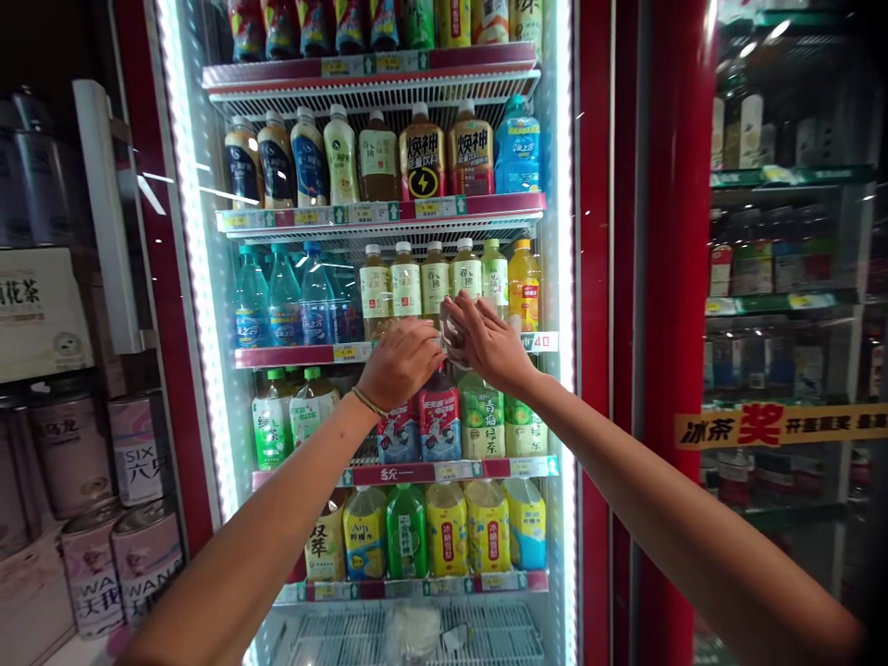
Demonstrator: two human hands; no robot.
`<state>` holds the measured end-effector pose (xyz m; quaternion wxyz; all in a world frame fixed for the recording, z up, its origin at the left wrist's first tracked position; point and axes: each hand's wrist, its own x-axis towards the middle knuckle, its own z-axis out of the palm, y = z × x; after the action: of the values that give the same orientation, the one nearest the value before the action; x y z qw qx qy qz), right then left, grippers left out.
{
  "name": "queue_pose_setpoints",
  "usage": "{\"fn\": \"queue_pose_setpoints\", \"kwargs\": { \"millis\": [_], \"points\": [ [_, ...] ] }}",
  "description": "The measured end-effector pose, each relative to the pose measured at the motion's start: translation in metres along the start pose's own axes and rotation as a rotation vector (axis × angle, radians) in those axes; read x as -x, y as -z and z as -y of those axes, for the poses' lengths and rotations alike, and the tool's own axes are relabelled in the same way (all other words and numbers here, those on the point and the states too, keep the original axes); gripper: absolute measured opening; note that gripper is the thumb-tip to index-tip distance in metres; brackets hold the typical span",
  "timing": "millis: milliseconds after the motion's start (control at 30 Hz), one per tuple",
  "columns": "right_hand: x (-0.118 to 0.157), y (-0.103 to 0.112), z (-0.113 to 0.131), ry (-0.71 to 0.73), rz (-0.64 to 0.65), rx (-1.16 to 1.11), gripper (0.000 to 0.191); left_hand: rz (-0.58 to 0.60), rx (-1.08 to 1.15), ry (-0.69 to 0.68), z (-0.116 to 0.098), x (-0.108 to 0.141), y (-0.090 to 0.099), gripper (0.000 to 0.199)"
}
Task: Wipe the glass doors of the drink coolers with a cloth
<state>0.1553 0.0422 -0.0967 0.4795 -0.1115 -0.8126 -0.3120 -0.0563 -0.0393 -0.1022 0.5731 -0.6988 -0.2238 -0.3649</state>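
Both hands are raised close together at the middle shelf of a lit drinks fridge. My left hand (403,364), with a thin band at its wrist, has its fingers curled; what they pinch, if anything, is hidden. My right hand (491,340) has its fingers bent over a small clear, shiny thing (453,335) between the two hands, whose kind I cannot make out. Directly behind are pale-labelled tea bottles (434,277) and an orange-yellow bottle (524,287). Beside my right wrist shows a shelf-edge strip (545,342) with red digits. Bottles with red labels (439,421) stand below.
Several shelves of bottles fill the fridge; its bottom rack (499,638) bears a pale wrapped bundle (414,629). Stacked cans (142,546) and an upright door handle (111,217) are at left. A red pillar (676,277) and another glass-fronted cabinet (777,356) stand at right.
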Motion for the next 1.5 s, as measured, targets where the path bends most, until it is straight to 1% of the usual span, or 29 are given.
{"fn": "queue_pose_setpoints", "kwargs": {
  "millis": [67,133,200,267,333,367,433,467,500,600,633,700,767,833,867,933,1000,1033,1067,1133,1167,1200,1233,1300,1333,1367,1400,1467,1500],
  "points": [
    [-0.003,0.004,-0.004,-0.006,0.003,-0.060,0.094,0.080,0.030,-0.072,-0.003,-0.014,-0.008,0.012],
    [-0.003,0.014,-0.013,-0.017,0.007,-0.089,0.091,0.142,0.021,-0.132,-0.002,-0.022,-0.014,0.012],
    [-0.001,0.030,-0.029,-0.030,-0.007,-0.051,0.083,0.167,-0.013,-0.189,0.000,-0.026,-0.017,0.013],
    [0.002,0.049,-0.053,-0.065,-0.058,0.057,0.071,0.170,-0.061,-0.226,0.000,-0.026,-0.020,0.020],
    [0.005,0.067,-0.079,-0.170,-0.120,0.193,0.060,0.161,-0.124,-0.215,-0.005,-0.025,-0.022,0.032],
    [0.006,0.073,-0.091,-0.209,-0.129,0.242,0.058,0.161,-0.159,-0.189,-0.010,-0.024,-0.023,0.039],
    [0.008,0.078,-0.108,-0.252,-0.122,0.300,0.055,0.159,-0.227,-0.129,-0.021,-0.021,-0.025,0.049],
    [0.008,0.078,-0.113,-0.257,-0.120,0.313,0.054,0.158,-0.247,-0.102,-0.028,-0.020,-0.025,0.050],
    [0.009,0.077,-0.115,-0.256,-0.122,0.319,0.054,0.155,-0.255,-0.079,-0.035,-0.018,-0.026,0.046],
    [0.011,0.071,-0.114,-0.242,-0.157,0.322,0.054,0.129,-0.230,-0.031,-0.055,-0.016,-0.029,0.018],
    [0.011,0.070,-0.113,-0.234,-0.167,0.321,0.054,0.115,-0.222,-0.025,-0.061,-0.018,-0.032,0.016],
    [0.011,0.069,-0.112,-0.222,-0.185,0.323,0.054,0.078,-0.225,-0.045,-0.067,-0.026,-0.040,0.021],
    [0.012,0.069,-0.113,-0.216,-0.194,0.325,0.054,0.054,-0.218,-0.084,-0.064,-0.039,-0.050,0.016],
    [0.012,0.069,-0.116,-0.217,-0.201,0.324,0.053,0.050,-0.190,-0.086,-0.051,-0.051,-0.056,0.007],
    [0.012,0.069,-0.117,-0.217,-0.204,0.323,0.053,0.048,-0.171,-0.059,-0.043,-0.055,-0.057,0.007],
    [0.012,0.068,-0.118,-0.216,-0.209,0.321,0.053,0.029,-0.166,0.059,-0.027,-0.054,-0.053,0.015],
    [0.012,0.068,-0.118,-0.212,-0.215,0.317,0.054,-0.005,-0.156,0.154,-0.019,-0.042,-0.046,0.023],
    [0.012,0.067,-0.118,-0.211,-0.218,0.313,0.053,-0.003,-0.149,0.154,-0.019,-0.034,-0.042,0.022],
    [0.012,0.067,-0.117,-0.212,-0.222,0.309,0.053,0.021,-0.126,0.113,-0.021,-0.026,-0.039,0.020],
    [0.013,0.067,-0.114,-0.216,-0.230,0.299,0.053,0.155,-0.037,-0.033,-0.025,-0.014,-0.033,0.021],
    [0.013,0.068,-0.113,-0.219,-0.232,0.294,0.053,0.208,-0.011,-0.081,-0.025,-0.012,-0.031,0.024],
    [0.013,0.068,-0.113,-0.222,-0.233,0.291,0.053,0.226,-0.015,-0.084,-0.024,-0.012,-0.030,0.026],
    [0.013,0.068,-0.112,-0.223,-0.234,0.290,0.053,0.207,-0.042,-0.047,-0.022,-0.015,-0.030,0.028],
    [0.013,0.068,-0.112,-0.228,-0.231,0.292,0.053,0.098,-0.119,0.094,-0.017,-0.023,-0.032,0.033],
    [0.013,0.068,-0.112,-0.229,-0.230,0.293,0.053,0.055,-0.129,0.138,-0.016,-0.027,-0.034,0.035],
    [0.013,0.068,-0.112,-0.230,-0.228,0.295,0.053,0.045,-0.108,0.133,-0.017,-0.030,-0.036,0.034],
    [0.013,0.069,-0.112,-0.229,-0.225,0.296,0.053,0.074,-0.058,0.068,-0.018,-0.031,-0.038,0.029],
    [0.012,0.069,-0.112,-0.226,-0.217,0.298,0.053,0.194,0.060,-0.122,-0.020,-0.031,-0.041,0.023],
    [0.012,0.069,-0.111,-0.228,-0.213,0.300,0.053,0.224,0.090,-0.174,-0.020,-0.030,-0.042,0.023]
  ]
}}
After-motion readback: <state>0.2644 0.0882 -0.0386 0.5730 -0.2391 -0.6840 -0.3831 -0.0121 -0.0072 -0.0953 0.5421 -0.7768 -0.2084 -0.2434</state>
